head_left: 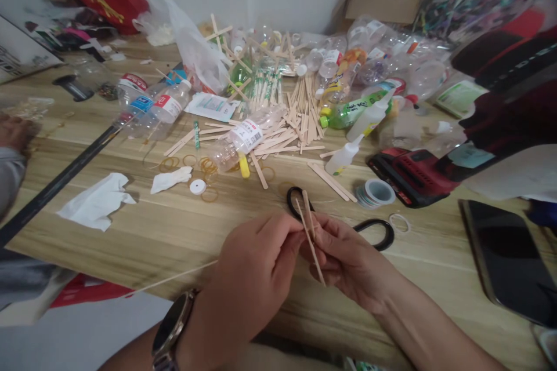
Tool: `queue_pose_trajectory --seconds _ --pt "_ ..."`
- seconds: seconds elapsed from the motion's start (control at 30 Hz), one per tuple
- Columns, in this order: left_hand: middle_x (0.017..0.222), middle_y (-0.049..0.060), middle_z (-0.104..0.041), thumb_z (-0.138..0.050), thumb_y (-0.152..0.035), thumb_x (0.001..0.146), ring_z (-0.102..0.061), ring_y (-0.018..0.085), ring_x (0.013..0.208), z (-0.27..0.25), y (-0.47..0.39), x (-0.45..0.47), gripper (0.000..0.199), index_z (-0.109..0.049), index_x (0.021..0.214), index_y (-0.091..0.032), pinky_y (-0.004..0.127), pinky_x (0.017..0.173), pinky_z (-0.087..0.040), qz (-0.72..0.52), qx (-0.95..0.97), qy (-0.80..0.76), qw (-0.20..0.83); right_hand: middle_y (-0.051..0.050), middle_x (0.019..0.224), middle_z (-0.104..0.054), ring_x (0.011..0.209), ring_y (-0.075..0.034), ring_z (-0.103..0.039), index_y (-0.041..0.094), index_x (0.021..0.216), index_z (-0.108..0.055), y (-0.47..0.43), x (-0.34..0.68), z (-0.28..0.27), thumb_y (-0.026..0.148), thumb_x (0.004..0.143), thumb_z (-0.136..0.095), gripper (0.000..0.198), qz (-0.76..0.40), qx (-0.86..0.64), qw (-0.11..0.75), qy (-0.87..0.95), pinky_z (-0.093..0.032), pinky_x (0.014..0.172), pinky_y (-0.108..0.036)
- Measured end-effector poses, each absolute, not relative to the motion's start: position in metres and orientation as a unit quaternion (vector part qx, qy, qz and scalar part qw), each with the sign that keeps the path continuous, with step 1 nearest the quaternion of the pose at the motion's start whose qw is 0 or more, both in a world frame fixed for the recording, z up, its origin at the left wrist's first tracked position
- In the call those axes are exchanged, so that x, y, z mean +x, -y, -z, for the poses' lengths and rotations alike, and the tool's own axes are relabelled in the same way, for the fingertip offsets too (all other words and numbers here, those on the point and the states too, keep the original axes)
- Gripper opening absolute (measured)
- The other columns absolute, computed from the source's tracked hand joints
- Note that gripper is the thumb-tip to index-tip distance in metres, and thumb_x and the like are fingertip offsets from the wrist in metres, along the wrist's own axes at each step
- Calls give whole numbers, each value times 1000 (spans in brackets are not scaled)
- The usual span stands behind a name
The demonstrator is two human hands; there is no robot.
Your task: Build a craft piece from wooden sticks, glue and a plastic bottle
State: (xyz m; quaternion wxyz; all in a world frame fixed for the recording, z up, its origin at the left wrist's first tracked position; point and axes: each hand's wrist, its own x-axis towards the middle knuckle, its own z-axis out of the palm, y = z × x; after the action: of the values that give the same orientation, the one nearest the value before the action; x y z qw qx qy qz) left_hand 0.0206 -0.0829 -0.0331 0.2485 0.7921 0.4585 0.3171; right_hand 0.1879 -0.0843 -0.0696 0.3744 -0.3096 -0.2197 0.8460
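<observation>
My right hand (348, 252) is closed around two flat wooden craft sticks (312, 243), which cross each other at a narrow angle. Against the crossing, my left hand (261, 266) is pinched, thumb and forefinger at the sticks. A thin pale string (174, 275) trails from beneath the left hand toward the lower left; where it passes inside the fingers is hidden. Black-handled scissors (378, 235) lie on the table behind the right hand, blades covered by it.
Loose craft sticks (282, 142), plastic bottles (239, 142) and rubber bands (209, 168) cover the back. Glue bottles (343, 156), a wire spool (376, 192), a red-black power tool (418, 174) and a phone (507, 261) stand or lie right. Another person's hand (17, 130) is far left.
</observation>
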Motion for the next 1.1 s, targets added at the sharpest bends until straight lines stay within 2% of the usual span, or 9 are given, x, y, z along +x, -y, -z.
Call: queue_pose_trajectory --seconds 0.13,0.4,0.5,0.63,0.77,0.87,0.93,1.1 --pt "73 -4 -69 -52 -16 92 -62 12 64 32 84 19 16 -62 81 -20 22 57 -42 -307 782 -465 280 10 53 -46 40 -1 -15 20 73 -45 85 189 68 44 79 -77 41 -853 -317 346 230 -13 34 -14" --pt "66 -4 -65 -51 -12 89 -60 11 60 39 83 23 19 -61 75 -18 22 56 -40 -312 777 -486 249 10 51 -54 37 -1 -17 21 75 -43 89 180 68 58 74 -76 50 -838 -350 349 231 -13 32 -12" --pt "68 -4 -66 -50 -13 91 -61 10 62 41 84 23 18 -62 78 -19 21 58 -41 -316 775 -480 263 8 51 -57 36 -1 -18 21 74 -42 89 180 67 55 77 -75 48 -841 -336 351 237 -13 33 -12" --pt "69 -5 -67 -51 -17 93 -60 10 63 37 84 21 19 -60 77 -20 20 59 -41 -305 759 -468 335 5 54 -61 41 -3 -38 19 76 -48 88 183 66 46 83 -72 37 -819 -316 388 281 -27 39 -14" --pt "63 -7 -65 -49 -19 95 -59 9 60 30 82 16 21 -60 77 -22 20 61 -43 -288 745 -449 400 5 65 -65 54 -6 -56 21 94 -53 88 190 63 34 88 -70 22 -779 -289 458 316 -41 52 -17" --pt "66 -5 -67 -52 -19 93 -61 11 64 29 81 12 18 -63 80 -22 21 61 -43 -273 751 -453 397 1 78 -70 65 -10 -64 23 111 -55 90 196 61 29 91 -67 24 -796 -244 415 368 -48 61 -22" --pt "73 -3 -70 -53 -21 92 -63 13 69 31 82 11 16 -64 81 -22 22 60 -44 -255 755 -461 391 -1 81 -70 68 -11 -64 22 115 -58 90 199 59 34 91 -66 28 -808 -229 388 379 -49 62 -23" --pt "75 -2 -72 -50 -24 96 -65 14 71 34 85 13 23 -65 79 -22 24 64 -45 -238 770 -452 382 3 64 -62 56 -6 -55 20 101 -63 95 193 56 45 89 -66 28 -818 -282 382 324 -40 52 -16"
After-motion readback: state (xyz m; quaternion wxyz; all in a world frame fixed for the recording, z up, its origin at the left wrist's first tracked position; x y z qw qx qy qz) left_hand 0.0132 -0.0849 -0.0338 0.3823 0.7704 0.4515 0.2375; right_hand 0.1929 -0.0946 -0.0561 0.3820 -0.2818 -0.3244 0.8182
